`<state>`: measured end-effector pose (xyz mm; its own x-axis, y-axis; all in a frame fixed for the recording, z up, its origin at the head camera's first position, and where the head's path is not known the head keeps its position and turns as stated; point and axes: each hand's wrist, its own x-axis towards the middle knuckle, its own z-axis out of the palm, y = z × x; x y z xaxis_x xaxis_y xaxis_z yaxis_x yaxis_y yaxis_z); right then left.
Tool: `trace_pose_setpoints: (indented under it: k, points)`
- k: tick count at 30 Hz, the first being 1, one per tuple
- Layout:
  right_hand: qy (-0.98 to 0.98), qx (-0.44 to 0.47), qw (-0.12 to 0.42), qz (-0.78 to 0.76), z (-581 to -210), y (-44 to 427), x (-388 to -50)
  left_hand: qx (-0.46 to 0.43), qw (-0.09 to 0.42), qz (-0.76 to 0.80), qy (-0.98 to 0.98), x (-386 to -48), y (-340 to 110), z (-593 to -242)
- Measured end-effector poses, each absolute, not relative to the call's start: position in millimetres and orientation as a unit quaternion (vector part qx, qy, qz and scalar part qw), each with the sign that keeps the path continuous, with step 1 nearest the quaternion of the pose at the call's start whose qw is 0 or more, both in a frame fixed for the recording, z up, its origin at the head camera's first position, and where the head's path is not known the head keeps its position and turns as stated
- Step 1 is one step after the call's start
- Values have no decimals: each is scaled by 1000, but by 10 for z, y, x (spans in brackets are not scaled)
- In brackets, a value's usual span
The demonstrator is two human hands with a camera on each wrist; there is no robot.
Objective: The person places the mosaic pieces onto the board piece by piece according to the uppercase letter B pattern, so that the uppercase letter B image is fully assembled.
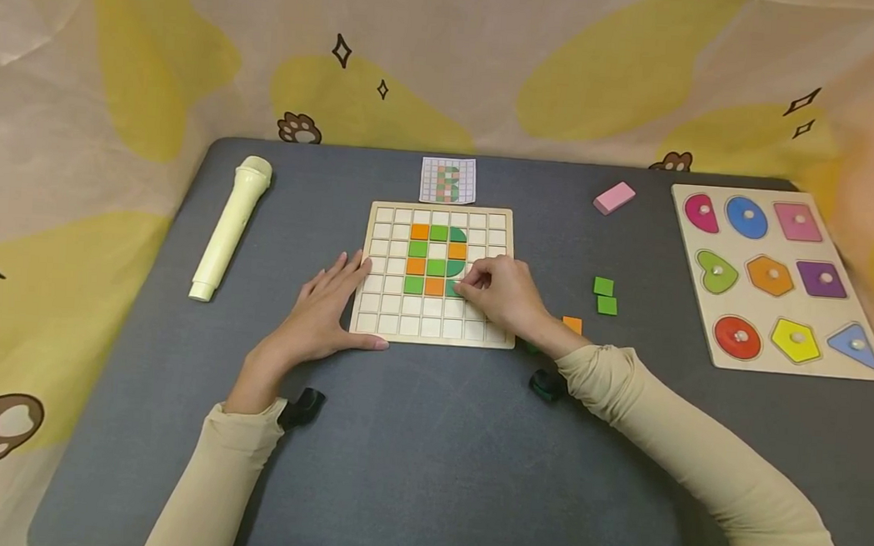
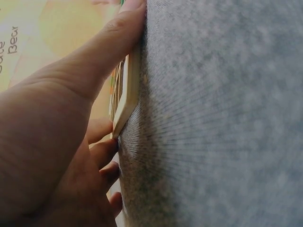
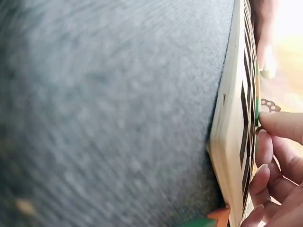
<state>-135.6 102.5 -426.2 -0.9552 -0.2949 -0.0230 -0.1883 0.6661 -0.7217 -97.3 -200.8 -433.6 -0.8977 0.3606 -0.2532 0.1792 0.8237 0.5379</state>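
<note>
A wooden grid board (image 1: 396,327) lies on the table, with orange, green and dark green tiles set in its middle columns. My right hand (image 1: 507,294) is over the board's right half. Its thumb and index finger pinch a dark green tile (image 1: 450,288) in the lowest filled row; the fingertips partly hide it. My left hand (image 1: 322,312) rests at the board's left side with fingers spread. Its thumb (image 2: 111,40) lies along the board's front edge (image 2: 127,101), and the other fingertips touch the left edge.
Behind the board lies a pattern card (image 1: 448,181). Two green tiles (image 1: 605,296) and an orange tile (image 1: 572,324) lie right of it. Farther right are a pink block (image 1: 613,198) and a shape puzzle board (image 1: 768,327). A pale yellow microphone (image 1: 231,231) lies at left.
</note>
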Motion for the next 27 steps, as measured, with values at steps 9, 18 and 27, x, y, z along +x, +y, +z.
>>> trace_pose_setpoints:
  k: [9,18,27]
  points:
    - [903,-182,73,-382,-4235,1121,-1348,144,174,257,940,-981,-2014,-4337]
    - [881,-254,146,-372,-4173,1535,-1302,144,174,257,940,-977,-2009,-4343]
    - [896,-217,185,-341,-4095,2222,-1349,144,173,255,940,-978,-2007,-4346]
